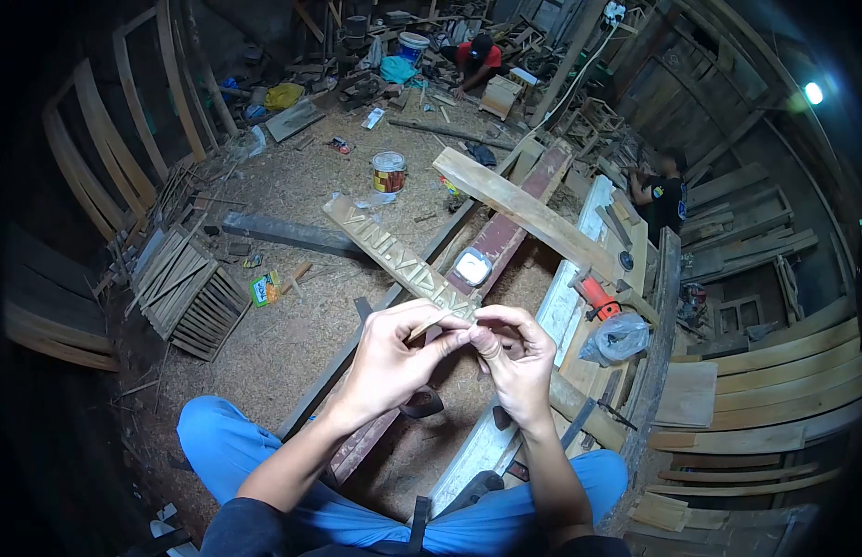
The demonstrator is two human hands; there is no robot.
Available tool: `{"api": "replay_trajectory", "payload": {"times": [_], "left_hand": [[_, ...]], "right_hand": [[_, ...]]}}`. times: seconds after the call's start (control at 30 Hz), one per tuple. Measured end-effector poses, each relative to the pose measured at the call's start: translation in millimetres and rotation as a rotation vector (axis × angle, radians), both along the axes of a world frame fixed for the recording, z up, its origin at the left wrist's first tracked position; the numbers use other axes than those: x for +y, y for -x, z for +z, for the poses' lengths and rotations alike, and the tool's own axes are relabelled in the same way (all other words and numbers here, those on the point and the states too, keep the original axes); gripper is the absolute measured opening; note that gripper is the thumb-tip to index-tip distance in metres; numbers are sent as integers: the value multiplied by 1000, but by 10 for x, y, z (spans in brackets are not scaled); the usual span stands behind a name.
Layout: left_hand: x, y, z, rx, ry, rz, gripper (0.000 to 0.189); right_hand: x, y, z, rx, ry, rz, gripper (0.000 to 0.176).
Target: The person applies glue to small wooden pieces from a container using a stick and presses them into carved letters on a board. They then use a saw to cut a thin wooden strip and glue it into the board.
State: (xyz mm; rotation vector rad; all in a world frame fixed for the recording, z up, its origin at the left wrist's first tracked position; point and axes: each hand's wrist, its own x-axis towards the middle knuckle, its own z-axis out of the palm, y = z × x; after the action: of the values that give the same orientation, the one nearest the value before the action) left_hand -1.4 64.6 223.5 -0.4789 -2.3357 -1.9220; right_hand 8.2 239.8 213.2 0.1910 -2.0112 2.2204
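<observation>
My left hand (398,348) and my right hand (512,357) meet in front of me, fingertips pinched together. Between the left fingers shows a thin, pale piece, possibly a wood strip; what the right fingers pinch is too small to make out. Just beyond the hands lies a wooden board with raised letters (384,252), slanting up to the left. A white round-cornered object (473,266) rests on the reddish-brown beam (505,236) behind the fingers.
An orange power tool (596,295) and a plastic bag (618,336) lie at the right. A plank (519,204) crosses the beam. Farther off are a paint can (389,173), a slatted wooden stack (191,292), a person in red (478,58) and another in dark clothing (666,193).
</observation>
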Motion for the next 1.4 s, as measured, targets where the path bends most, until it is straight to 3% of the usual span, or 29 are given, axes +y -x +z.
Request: {"api": "replay_trajectory", "payload": {"times": [0.13,0.23,0.57,0.67,0.73,0.83,0.93,0.97,1.0,1.27,1.4], "left_hand": [[77,-18,-36,66,-30,19,10],[125,-43,-25,284,12,64,14],[211,-99,5,329,-53,42,18],[187,-92,34,305,-33,-6,29],[176,-47,-17,373,-51,-22,32],[182,-14,-57,350,-15,-65,28],[281,4,-5,285,85,-114,27],[324,-48,98,144,117,-137,35],[377,-81,126,159,159,-133,41],[1004,-121,-459,-18,344,-260,32],[1430,-85,-861,-17,379,-165,23]], "right_hand": [[93,-29,-62,139,-81,32,15],[124,-73,-54,127,-4,17,15],[146,-162,-41,247,-13,-35,15],[146,-160,-12,276,-27,-51,13],[213,-123,69,319,-231,-16,15],[345,-8,126,495,-369,62,19],[645,47,195,491,-464,157,19],[735,43,220,463,-474,144,19],[836,30,224,450,-496,125,17],[1565,-212,-615,432,-401,57,13],[1872,-306,-1021,393,-359,48,13]]}}
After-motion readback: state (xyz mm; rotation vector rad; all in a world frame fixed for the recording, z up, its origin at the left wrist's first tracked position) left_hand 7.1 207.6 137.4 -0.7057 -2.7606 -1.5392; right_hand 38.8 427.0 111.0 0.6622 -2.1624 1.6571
